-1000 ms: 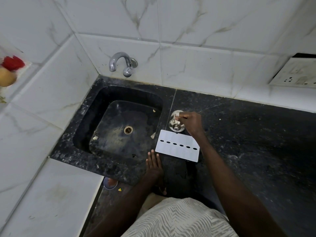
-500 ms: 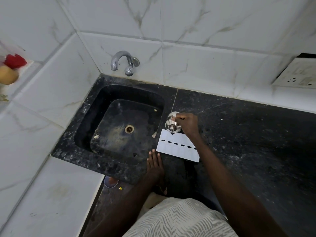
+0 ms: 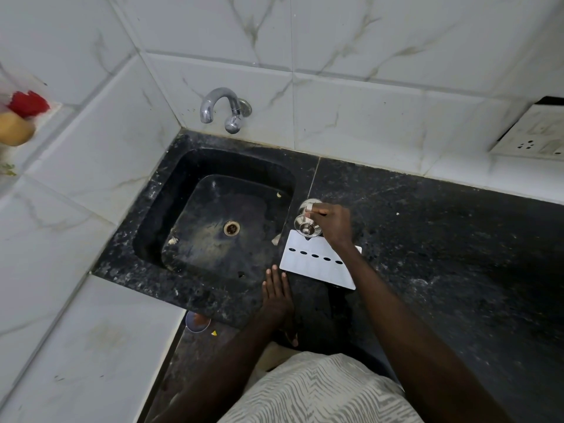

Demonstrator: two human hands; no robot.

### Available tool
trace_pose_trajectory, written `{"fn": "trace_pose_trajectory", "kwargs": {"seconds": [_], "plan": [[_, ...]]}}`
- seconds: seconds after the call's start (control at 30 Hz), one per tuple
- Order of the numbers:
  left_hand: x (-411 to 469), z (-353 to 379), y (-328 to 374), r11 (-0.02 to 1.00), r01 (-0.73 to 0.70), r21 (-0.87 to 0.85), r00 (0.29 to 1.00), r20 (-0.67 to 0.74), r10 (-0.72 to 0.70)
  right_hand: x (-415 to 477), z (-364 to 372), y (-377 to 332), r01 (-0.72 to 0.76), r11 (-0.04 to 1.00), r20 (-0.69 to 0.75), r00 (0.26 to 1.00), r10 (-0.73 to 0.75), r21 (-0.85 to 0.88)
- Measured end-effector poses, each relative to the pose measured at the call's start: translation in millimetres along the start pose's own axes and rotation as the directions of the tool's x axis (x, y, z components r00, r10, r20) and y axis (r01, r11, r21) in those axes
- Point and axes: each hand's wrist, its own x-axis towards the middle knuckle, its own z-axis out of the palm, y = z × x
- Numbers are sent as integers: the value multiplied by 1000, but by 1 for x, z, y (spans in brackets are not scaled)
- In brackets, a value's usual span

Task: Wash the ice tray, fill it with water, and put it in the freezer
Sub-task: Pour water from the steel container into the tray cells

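Note:
A white ice tray (image 3: 317, 265) with a row of dark holes lies flat on the black counter, just right of the sink (image 3: 152, 215). My right hand (image 3: 332, 224) grips a small shiny steel cup (image 3: 306, 221), tilted on its side over the tray's far edge. My left hand (image 3: 276, 296) rests flat, fingers apart, on the counter's front edge beside the tray's near left corner. A chrome tap (image 3: 224, 109) juts from the wall above the sink; no water shows.
The black stone counter (image 3: 442, 239) stretches to the right. White marble tiles line the back and left walls. A switch and socket plate (image 3: 537, 132) is on the wall at right. Red and yellow items (image 3: 21, 117) sit on a left ledge.
My right hand has tilted the steel cup further and brought it slightly over the tray's far edge. My left hand and the tray have stayed put.

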Motion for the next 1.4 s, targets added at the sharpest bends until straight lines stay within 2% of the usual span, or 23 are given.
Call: {"fn": "trace_pose_trajectory", "kwargs": {"seconds": [0.27, 0.5, 0.6, 0.67, 0.73, 0.83, 0.93, 0.97, 1.2, 1.33, 1.4], "plan": [[5, 3, -2, 1000, -3, 6, 1000, 26, 3, -1, 0, -3, -15, 999, -13, 1000, 15, 39], [11, 11, -7, 1000, -21, 1, 999, -49, 21, 7, 4, -13, -55, 995, -29, 998, 58, 85], [43, 40, -16, 987, 153, -42, 960, -229, -158, 9, 8, -16, -57, 995, -33, 998, 60, 78], [83, 83, -30, 972, 196, -126, 938, -264, -224, 10, 10, -18, -51, 996, -38, 998, 54, 77], [103, 104, -39, 977, 152, -152, 934, -301, -193, 11, 11, -21, -46, 997, -32, 998, 48, 65], [72, 76, -30, 981, 96, -166, 961, -242, -135, 12, 14, -23, -36, 997, -21, 999, 38, 67], [9, 6, -3, 991, 66, -113, 998, 12, -65, 11, 17, -25, -31, 997, -12, 999, 32, 65], [-3, -5, 1, 993, 32, -109, 999, 31, -29, 11, 18, -26, -31, 997, -5, 999, 32, 64], [-8, -6, -1, 997, -15, -73, 999, -38, 12, 9, 22, -28, -23, 997, 22, 1000, 21, 79], [-3, 0, -1, 999, -24, -39, 977, -213, 15, 9, 23, -29, 2, 995, 28, 1000, -5, 98], [4, 8, -3, 999, -5, -52, 986, -166, -4, 9, 22, -30, -14, 995, 30, 999, 11, 101]]}}
